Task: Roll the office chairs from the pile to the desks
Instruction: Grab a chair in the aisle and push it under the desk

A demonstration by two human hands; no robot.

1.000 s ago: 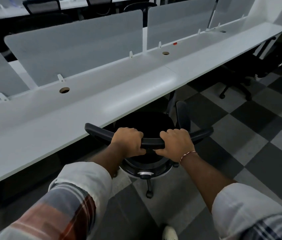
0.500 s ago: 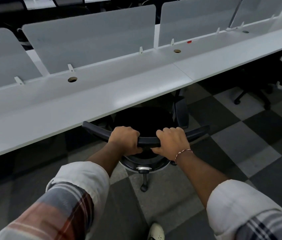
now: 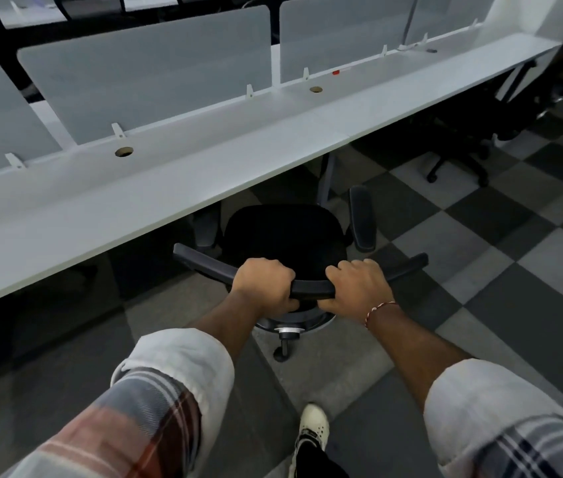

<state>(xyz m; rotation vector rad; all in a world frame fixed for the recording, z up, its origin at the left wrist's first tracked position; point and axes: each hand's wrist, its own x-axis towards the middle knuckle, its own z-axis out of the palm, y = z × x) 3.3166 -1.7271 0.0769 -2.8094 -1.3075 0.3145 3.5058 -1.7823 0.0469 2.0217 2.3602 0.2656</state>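
A black office chair [image 3: 285,236] stands right in front of me, its seat partly under the edge of the long white desk [image 3: 155,198]. Both hands hold the curved top rail of its backrest. My left hand [image 3: 264,286] grips the rail left of centre and my right hand [image 3: 359,288] grips it right of centre, a red thread on that wrist. The chair's right armrest [image 3: 362,219] juts out beside a desk leg. Its base and one caster [image 3: 281,353] show below my hands.
Grey divider panels [image 3: 155,77] run along the back of the desk, with round cable holes [image 3: 124,152] in the top. Another black chair [image 3: 459,139] is tucked under the desk to the right. Checkered carpet tiles [image 3: 480,257] cover the floor; my white shoe [image 3: 312,424] is below.
The chair has rolled forward with both hands on its rail, so the seat now sits further under the desk edge. My view has shifted a little left along the desk.
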